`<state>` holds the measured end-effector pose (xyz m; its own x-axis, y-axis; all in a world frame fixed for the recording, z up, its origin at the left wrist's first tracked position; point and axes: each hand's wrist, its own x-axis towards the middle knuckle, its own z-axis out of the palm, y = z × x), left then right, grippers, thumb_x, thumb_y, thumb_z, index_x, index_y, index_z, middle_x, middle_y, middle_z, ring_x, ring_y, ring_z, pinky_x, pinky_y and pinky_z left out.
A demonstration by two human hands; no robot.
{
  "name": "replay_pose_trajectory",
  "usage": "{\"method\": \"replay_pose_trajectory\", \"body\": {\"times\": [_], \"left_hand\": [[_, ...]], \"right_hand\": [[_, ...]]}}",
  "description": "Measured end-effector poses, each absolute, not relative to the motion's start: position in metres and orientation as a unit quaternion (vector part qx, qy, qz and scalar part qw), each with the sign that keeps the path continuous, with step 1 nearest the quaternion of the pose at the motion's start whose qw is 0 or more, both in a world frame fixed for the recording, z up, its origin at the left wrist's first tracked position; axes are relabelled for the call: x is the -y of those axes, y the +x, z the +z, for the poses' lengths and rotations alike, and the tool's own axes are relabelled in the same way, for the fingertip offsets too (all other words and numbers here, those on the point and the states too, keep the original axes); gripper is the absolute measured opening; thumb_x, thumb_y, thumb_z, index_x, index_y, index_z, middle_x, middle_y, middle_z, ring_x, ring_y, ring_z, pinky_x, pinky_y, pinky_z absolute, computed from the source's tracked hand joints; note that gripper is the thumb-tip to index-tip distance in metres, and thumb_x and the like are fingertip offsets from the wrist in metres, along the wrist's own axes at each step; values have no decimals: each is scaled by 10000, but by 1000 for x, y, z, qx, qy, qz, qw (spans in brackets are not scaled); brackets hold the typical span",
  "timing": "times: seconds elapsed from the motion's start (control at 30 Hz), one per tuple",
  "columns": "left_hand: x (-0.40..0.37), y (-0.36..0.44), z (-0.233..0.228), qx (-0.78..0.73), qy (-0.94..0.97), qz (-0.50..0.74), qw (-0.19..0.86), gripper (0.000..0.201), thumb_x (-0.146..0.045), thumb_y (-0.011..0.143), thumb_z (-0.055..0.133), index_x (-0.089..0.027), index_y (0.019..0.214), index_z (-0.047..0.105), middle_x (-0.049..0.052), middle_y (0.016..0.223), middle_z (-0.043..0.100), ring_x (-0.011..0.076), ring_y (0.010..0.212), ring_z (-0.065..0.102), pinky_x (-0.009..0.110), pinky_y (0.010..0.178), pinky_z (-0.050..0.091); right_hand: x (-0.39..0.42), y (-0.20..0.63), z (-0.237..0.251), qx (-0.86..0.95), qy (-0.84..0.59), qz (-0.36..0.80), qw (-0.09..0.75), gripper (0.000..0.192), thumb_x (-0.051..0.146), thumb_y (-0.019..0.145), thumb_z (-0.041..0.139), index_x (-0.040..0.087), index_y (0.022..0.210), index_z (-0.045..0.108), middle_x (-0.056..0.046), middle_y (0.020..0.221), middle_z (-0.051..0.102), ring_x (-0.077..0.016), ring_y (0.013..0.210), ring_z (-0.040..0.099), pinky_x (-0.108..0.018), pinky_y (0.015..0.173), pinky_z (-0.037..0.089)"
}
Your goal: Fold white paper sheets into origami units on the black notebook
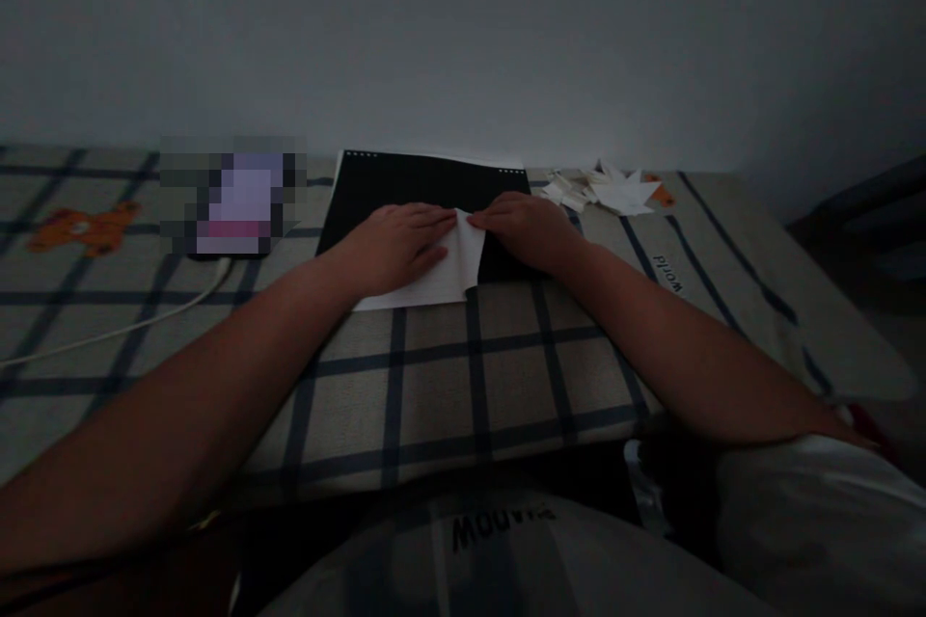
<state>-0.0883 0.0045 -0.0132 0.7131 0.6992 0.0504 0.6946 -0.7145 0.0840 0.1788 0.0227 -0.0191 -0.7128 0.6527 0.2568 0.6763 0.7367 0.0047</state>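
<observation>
Nearest the camera lies the checked cloth [434,386], crossed by both forearms reaching away toward the wall. Past them, the white paper [441,275] sits partly on the cloth and partly on a black sheet [405,188] spread flat beneath it. The left hand [394,246] lies palm-down on the paper, fingers stretched out and pressing it flat, gripping nothing. The right hand [525,227] rests on the black sheet with its fingertips meeting the paper's raised right edge; in this dim light they seem to pinch or push that edge, though I cannot tell which for sure.

By the look of it, 1 fold is in hand: the flap is turned over but not yet creased. The next move calls for lining the edge up true, then running the fingers firmly along the fold while the left hand pins the sheet.

Farther off, paper scraps [604,188] lie at the right, and a white cable [108,328] trails at the left.
</observation>
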Motion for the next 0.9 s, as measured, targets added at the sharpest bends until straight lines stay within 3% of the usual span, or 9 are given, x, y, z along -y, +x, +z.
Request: {"method": "replay_pose_trajectory", "body": {"times": [0.73,0.9], "left_hand": [[-2,-86,-14,-400,916,40,3,613,-418,1152,350,-180,1682,548,99,1716,582,293,1602,526,471,1284,430],[0,-85,-13,-393,919,38,-10,594,-401,1146,371,-169,1658,563,107,1728,567,295,1592,531,478,1277,425]], "right_hand": [[-18,174,-17,921,-372,-74,94,370,85,1103,547,173,1314,838,-135,1204,861,-255,1137,765,-346,852,557],[-24,178,-25,920,-359,-57,142,391,74,1103,533,170,1341,828,-131,1276,852,-240,1190,745,-349,933,572]]}}
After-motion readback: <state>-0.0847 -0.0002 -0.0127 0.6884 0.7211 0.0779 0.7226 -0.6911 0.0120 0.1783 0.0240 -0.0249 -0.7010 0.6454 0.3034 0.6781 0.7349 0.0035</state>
